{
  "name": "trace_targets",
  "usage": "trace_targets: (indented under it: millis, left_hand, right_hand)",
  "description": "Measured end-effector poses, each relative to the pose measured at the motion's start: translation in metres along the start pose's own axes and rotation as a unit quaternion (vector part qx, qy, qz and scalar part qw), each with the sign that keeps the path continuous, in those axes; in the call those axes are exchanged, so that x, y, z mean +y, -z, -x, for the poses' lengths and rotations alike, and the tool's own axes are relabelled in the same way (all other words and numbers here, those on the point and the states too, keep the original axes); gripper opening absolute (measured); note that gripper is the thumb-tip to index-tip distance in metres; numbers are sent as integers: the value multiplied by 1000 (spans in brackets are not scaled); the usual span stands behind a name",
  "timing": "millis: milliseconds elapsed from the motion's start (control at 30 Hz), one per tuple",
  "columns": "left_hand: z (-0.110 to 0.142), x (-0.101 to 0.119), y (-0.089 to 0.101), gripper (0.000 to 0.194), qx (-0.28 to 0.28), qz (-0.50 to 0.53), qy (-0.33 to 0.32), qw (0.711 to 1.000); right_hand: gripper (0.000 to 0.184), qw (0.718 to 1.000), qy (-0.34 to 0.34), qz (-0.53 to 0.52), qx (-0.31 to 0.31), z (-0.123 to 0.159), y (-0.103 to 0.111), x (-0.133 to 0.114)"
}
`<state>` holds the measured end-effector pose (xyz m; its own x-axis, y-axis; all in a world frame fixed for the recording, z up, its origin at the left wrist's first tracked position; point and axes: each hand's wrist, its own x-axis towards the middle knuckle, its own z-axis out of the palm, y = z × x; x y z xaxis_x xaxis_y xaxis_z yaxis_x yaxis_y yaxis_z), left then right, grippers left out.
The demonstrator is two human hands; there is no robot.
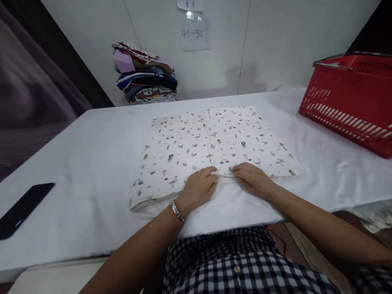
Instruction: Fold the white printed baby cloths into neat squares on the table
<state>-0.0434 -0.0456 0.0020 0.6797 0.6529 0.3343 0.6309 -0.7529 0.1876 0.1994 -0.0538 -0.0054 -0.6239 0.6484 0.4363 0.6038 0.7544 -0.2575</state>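
1. Left hand (199, 189) and right hand (254, 179), equally near, pinch the near edge of the folded flamingo-print cloth (196, 144) around its middle.
2. It stretches away over the bench (86, 168), long axis seemingly left to right.

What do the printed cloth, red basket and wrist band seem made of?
Printed cloth: seemingly matte fabric, given its soft folded layers. Red basket: probably smooth moulded plastic, with slotted walls; its shiny handle looks metal. Wrist band: apparently polished metal, from its silvery glints.
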Motion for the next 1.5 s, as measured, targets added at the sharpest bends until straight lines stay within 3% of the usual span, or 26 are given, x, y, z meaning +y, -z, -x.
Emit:
trace_targets:
  millis: [200,433,800,1000,1267,1500]
  left_hand:
    - [-3,3,0,26,-15,-13,11,1000]
    - [-5,4,-1,22,31,13,18,999]
    - [-6,3,-7,19,6,-27,64,998]
    - [-3,4,-10,13,-11,-89,25,996]
    - [-2,10,0,20,-13,-74,-17,997]
    - [-2,6,-5,17,14,-95,-33,995]
  right_hand:
    - [19,1000,1,-4,-2,-1,0,-1]
    - [15,1000,-2,-14,-11,-2,-1,-2]
    - [20,997,-25,66,-4,0,-5,-1]
    - [21,990,-30,131,34,0,-5,2]
    - [24,993,-17,109,-32,2,-2,1]
    - [25,994,-13,101,-40,4,0,1]
